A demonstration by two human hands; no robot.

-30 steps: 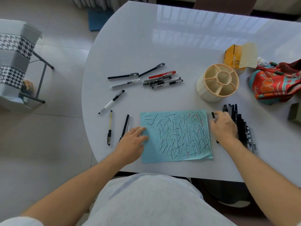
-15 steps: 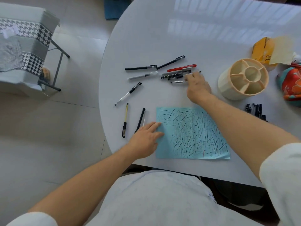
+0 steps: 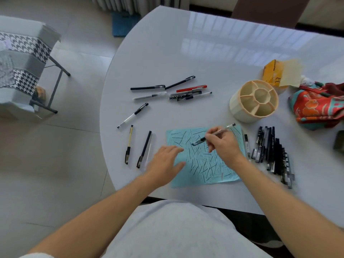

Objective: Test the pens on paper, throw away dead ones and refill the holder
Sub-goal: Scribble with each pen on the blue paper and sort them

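A light blue paper (image 3: 201,174), covered in short ink strokes, lies near the table's front edge. My right hand (image 3: 224,146) holds a clear pen with a black cap (image 3: 221,131) slanted over the paper's upper part. My left hand (image 3: 165,162) lies flat on the paper's left edge, fingers spread. The beige round pen holder (image 3: 236,107) stands empty at the right, beyond the paper. Several pens lie in a loose cluster (image 3: 186,94) at the back, three more (image 3: 144,148) left of the paper, and a row of dark pens (image 3: 271,155) to its right.
A yellow box (image 3: 272,72) and a red patterned cloth (image 3: 320,107) sit at the right, behind and beside the holder. The white table (image 3: 186,43) curves off to the left, where a houndstooth-covered chair (image 3: 20,60) stands on the tiled floor.
My right hand went from the dark pens at the right to the back cluster, picked up a pen and brought it over the paper. The left hand stayed on the paper's edge.
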